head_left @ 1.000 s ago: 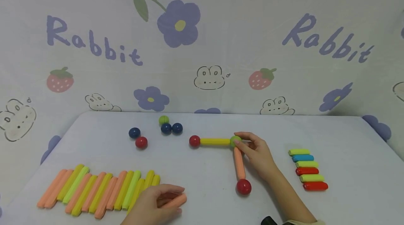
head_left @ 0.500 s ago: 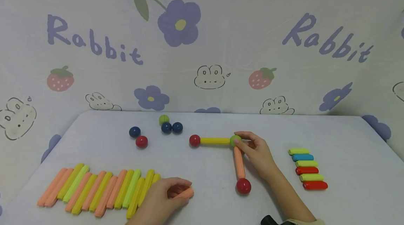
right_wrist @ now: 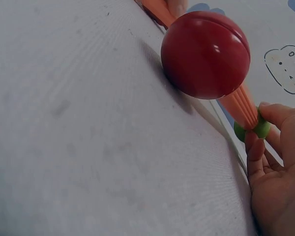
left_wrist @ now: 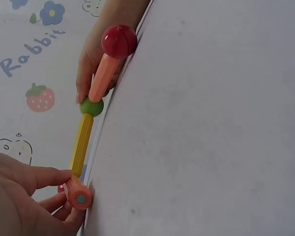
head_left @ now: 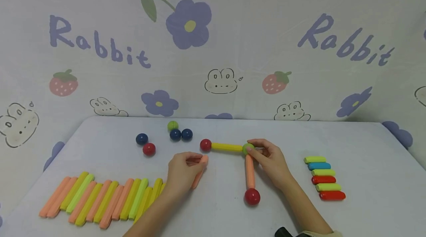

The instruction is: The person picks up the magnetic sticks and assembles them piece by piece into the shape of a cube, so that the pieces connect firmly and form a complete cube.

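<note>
My left hand [head_left: 183,172] pinches an orange magnetic stick [head_left: 199,173] near the table's middle. A round metal disc shows in the end of that stick [left_wrist: 80,198] in the left wrist view. Just beyond its far end is a red ball [head_left: 205,145], joined by a yellow stick [head_left: 227,147] to a green ball [head_left: 247,148]. My right hand [head_left: 271,161] grips the green ball between thumb and fingers. From it a second orange stick [head_left: 250,172] runs toward me to another red ball [head_left: 252,196], large in the right wrist view.
A row of orange, yellow and green sticks [head_left: 100,202] lies at the left front, partly behind my left forearm. Loose blue balls [head_left: 175,135], a green ball [head_left: 172,126] and a red ball [head_left: 149,149] sit at the back left. Several short coloured sticks [head_left: 324,179] line up at the right.
My left hand has carried its orange stick forward toward the left red ball, turning it more lengthwise. The joined pieces have swung slightly: the left red ball back, the near one left.
</note>
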A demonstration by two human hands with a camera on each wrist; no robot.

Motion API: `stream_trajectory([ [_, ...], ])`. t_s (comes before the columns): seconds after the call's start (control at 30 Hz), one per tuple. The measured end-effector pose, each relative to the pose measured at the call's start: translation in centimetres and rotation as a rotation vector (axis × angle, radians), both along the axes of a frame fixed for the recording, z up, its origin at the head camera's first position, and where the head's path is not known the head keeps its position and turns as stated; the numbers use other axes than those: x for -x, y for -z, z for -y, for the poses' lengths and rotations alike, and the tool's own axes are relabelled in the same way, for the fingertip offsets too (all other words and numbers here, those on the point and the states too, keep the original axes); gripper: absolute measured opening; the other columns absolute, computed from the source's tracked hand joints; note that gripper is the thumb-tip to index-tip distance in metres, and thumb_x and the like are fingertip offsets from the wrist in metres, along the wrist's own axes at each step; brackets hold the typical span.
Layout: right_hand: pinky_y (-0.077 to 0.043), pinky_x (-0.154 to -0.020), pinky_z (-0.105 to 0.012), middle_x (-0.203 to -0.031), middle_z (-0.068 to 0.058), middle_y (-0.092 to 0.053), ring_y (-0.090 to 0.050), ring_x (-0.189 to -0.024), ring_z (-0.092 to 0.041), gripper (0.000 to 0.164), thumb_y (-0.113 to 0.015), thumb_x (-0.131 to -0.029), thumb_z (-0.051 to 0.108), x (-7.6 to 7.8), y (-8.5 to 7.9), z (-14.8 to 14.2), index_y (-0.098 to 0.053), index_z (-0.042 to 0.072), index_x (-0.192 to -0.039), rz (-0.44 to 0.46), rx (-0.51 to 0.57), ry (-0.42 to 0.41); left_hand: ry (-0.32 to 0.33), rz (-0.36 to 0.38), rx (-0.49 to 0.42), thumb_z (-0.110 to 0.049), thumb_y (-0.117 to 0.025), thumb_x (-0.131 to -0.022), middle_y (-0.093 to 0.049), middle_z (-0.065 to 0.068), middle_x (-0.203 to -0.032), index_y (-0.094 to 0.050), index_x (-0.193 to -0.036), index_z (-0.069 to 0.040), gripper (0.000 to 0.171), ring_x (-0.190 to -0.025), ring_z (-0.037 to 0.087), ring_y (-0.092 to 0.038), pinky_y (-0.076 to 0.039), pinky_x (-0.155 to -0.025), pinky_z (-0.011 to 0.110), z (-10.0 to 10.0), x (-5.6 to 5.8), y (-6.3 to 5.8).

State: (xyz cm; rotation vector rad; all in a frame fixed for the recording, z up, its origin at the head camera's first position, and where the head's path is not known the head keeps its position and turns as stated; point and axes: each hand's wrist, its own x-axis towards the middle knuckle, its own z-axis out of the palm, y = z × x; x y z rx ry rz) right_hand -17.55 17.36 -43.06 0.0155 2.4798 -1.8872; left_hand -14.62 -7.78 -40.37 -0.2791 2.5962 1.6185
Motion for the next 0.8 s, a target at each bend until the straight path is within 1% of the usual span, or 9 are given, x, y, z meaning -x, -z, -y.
stream_trajectory([
  [0.1,-0.047,-0.063,-0.019,-0.130,-0.015,-0.063,-0.056,-0.086,-0.013,0.037,-0.069,-0.104,0.017,0.1,0.0,0.0,-0.065,0.002,-0.137,0.000,0.002,0.002,-0.044,-0.046,-0.013,-0.014,-0.079,-0.095,-0.074,0.010,-0.104,-0.076,-0.121,-0.001,0.028,-0.098,0.023,-0.066,-0.061,-0.085,0.030,-0.4,0.9,0.2],
  [0.17,-0.047,-0.062,-0.019,-0.128,-0.014,-0.063,-0.056,-0.084,-0.012,0.037,-0.069,-0.104,0.017,0.1,0.0,0.0,-0.065,0.002,-0.137,-0.001,0.004,0.002,-0.079,-0.058,-0.016,-0.013,-0.079,-0.095,-0.074,0.011,-0.104,-0.076,-0.121,-0.001,0.028,-0.098,0.024,-0.066,-0.060,-0.084,0.029,-0.6,1.4,0.3],
  [0.23,-0.047,-0.062,-0.019,-0.126,-0.014,-0.063,-0.056,-0.082,-0.012,0.037,-0.070,-0.103,0.017,0.1,0.1,0.0,-0.065,0.002,-0.137,-0.002,0.007,0.001,-0.106,-0.056,-0.019,-0.013,-0.079,-0.096,-0.073,0.012,-0.106,-0.076,-0.122,-0.001,0.028,-0.100,0.025,-0.065,-0.061,-0.086,0.030,-0.9,1.9,0.4],
  [0.3,-0.047,-0.061,-0.020,-0.122,-0.013,-0.064,-0.056,-0.080,-0.011,0.036,-0.070,-0.103,0.017,0.2,0.1,0.0,-0.065,0.002,-0.136,-0.005,0.009,0.005,-0.119,-0.048,-0.023,-0.013,-0.078,-0.097,-0.073,0.013,-0.109,-0.077,-0.123,-0.002,0.028,-0.104,0.026,-0.064,-0.061,-0.090,0.032,-1.1,2.4,0.4],
  [0.43,-0.047,-0.060,-0.020,-0.114,-0.011,-0.063,-0.057,-0.077,-0.010,0.034,-0.070,-0.102,0.015,0.2,0.1,-0.1,-0.064,0.001,-0.133,-0.010,0.014,0.020,-0.108,-0.032,-0.034,-0.015,-0.076,-0.099,-0.071,0.014,-0.115,-0.077,-0.123,-0.003,0.027,-0.113,0.029,-0.062,-0.059,-0.099,0.038,-1.4,3.5,0.3],
  [0.57,-0.046,-0.059,-0.020,-0.114,-0.009,-0.062,-0.057,-0.076,-0.009,0.031,-0.071,-0.102,0.014,0.3,0.3,-0.1,-0.063,0.001,-0.128,-0.017,0.026,0.031,-0.089,-0.022,-0.048,-0.016,-0.075,-0.099,-0.071,0.014,-0.116,-0.078,-0.121,-0.003,0.026,-0.115,0.030,-0.060,-0.057,-0.102,0.041,-1.6,4.5,0.2],
  [0.67,-0.046,-0.060,-0.019,-0.114,-0.008,-0.061,-0.055,-0.075,-0.010,0.028,-0.071,-0.101,0.014,0.3,0.3,-0.1,-0.064,0.000,-0.125,-0.029,0.026,0.034,-0.074,-0.017,-0.050,-0.015,-0.075,-0.099,-0.071,0.014,-0.116,-0.078,-0.120,-0.003,0.025,-0.115,0.030,-0.061,-0.057,-0.101,0.040,-1.6,4.9,0.2],
  [0.8,-0.044,-0.059,-0.019,-0.106,-0.005,-0.062,-0.051,-0.074,-0.011,0.023,-0.071,-0.101,0.013,0.2,0.4,-0.1,-0.065,0.001,-0.119,-0.045,0.016,0.034,-0.043,-0.011,-0.051,-0.015,-0.076,-0.099,-0.072,0.013,-0.118,-0.078,-0.121,-0.004,0.025,-0.114,0.029,-0.062,-0.057,-0.101,0.039,-1.5,5.1,0.3],
])
